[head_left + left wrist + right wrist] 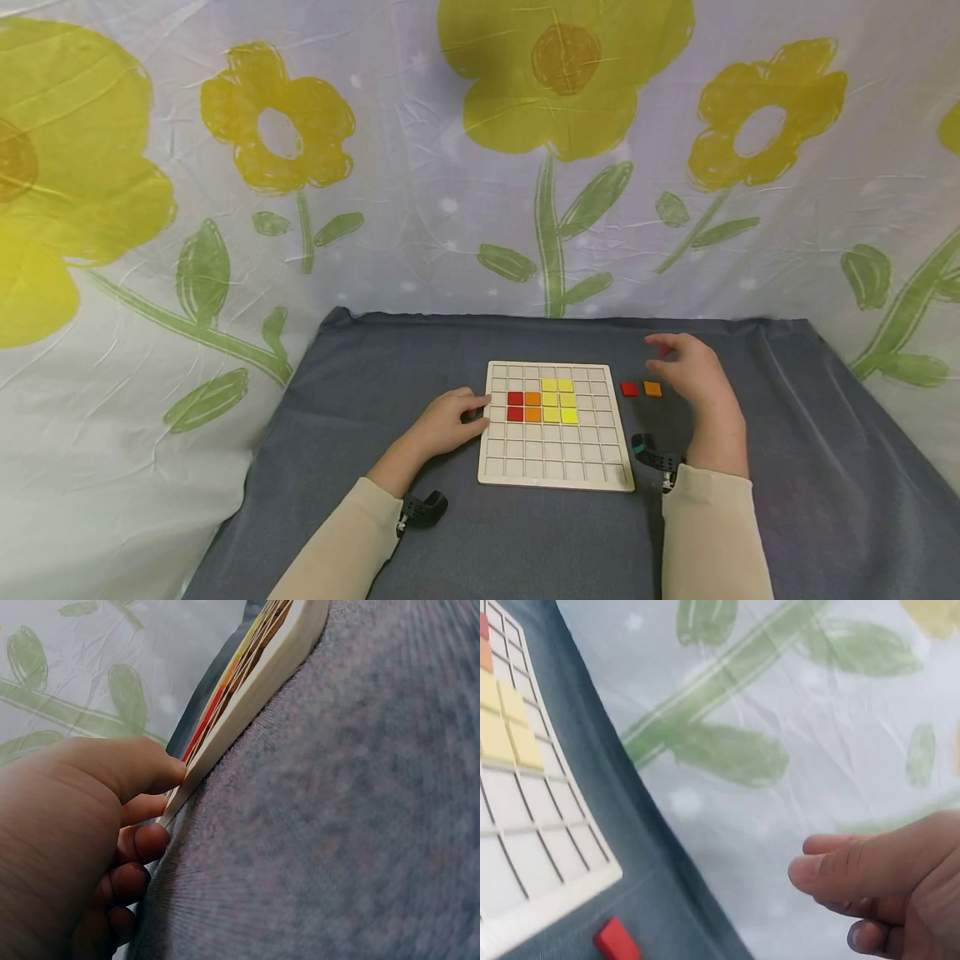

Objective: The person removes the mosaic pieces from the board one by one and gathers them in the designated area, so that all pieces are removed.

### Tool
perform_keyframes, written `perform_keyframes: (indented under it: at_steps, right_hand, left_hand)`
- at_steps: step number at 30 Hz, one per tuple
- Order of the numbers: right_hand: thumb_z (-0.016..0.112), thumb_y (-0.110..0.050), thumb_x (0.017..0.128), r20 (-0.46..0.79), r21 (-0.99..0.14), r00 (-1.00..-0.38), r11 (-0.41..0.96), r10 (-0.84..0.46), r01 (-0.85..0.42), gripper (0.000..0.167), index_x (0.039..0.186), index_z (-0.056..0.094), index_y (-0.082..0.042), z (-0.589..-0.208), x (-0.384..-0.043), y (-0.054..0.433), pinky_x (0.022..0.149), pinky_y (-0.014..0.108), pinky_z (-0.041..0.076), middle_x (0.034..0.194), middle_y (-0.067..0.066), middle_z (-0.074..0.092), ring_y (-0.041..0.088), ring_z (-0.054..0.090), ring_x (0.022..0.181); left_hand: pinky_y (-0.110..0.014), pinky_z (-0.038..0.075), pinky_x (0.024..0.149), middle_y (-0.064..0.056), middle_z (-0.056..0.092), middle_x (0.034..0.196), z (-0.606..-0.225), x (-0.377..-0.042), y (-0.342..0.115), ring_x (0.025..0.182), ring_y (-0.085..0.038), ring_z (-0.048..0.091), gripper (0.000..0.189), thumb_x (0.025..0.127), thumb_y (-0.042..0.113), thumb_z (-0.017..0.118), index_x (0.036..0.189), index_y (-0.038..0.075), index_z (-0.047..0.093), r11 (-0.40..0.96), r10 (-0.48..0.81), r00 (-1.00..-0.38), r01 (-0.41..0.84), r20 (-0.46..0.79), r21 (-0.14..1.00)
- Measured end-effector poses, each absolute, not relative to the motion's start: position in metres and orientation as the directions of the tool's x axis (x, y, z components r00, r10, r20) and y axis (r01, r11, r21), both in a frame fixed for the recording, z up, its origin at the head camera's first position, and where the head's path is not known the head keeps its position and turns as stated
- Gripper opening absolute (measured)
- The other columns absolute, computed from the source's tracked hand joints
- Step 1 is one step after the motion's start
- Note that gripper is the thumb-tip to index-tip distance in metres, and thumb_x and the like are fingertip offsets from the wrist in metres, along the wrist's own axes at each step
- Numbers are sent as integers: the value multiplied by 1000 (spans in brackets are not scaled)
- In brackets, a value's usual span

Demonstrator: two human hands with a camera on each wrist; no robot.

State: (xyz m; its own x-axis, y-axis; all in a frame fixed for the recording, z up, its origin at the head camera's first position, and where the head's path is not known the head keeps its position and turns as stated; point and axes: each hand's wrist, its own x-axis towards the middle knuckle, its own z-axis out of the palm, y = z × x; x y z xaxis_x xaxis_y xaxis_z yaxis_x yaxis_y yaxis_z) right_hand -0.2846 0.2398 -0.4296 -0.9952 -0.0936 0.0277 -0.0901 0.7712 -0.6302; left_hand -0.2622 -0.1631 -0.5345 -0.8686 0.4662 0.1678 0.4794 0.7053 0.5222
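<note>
A pale wooden grid board [555, 454] lies on the dark cloth. Set in its squares are two red tiles [515, 406], two orange tiles [532, 406] and several yellow tiles [558, 400]. My left hand [442, 423] touches the board's left edge with thumb and index fingertip, the two set apart; in the left wrist view its other fingers curl below the edge. To the right of the board, a loose red tile [629, 389] and a loose orange tile [652, 389] lie on the cloth. Beside them my right hand [693, 371] is raised, fingers loosely bent, with nothing visible between them.
Grey-blue cloth [405, 358] covers the table. Behind and at the sides hangs a white curtain [405, 208] printed with yellow flowers. A dark camera strapped to each wrist [425, 508] sits close to the cloth.
</note>
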Motion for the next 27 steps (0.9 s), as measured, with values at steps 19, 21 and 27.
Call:
perform_keyframes:
  at_steps: [19, 21, 27]
  right_hand:
    - [70, -11, 98, 148, -590, -941, 736, -304, -331, 40, 137, 65, -3, -423, -288, 182, 92, 56, 46, 122, 18, 61, 41, 58, 112]
    - [70, -11, 98, 152, -585, -934, 733, -323, -348, 38, 136, 67, -3, -427, -290, 177, 92, 56, 47, 120, 18, 61, 40, 58, 111]
    - [69, -13, 99, 135, -562, -917, 733, -375, -383, 35, 132, 69, -3, -438, -295, 162, 91, 54, 48, 118, 17, 63, 39, 59, 111]
  left_hand:
    - [-29, 36, 65, 3, 47, 82, -535, -262, -164, 67, -10, 40, 46, 99, 24, 71, 141, 9, 64, 701, 470, -866, 482, 168, 525]
    - [-29, 36, 65, 3, 47, 82, -535, -262, -163, 67, -10, 39, 46, 99, 24, 70, 141, 9, 64, 701, 471, -866, 484, 169, 523]
    - [-29, 36, 64, 4, 47, 82, -535, -263, -164, 67, -10, 39, 45, 99, 24, 70, 141, 8, 65, 698, 472, -863, 490, 179, 522]
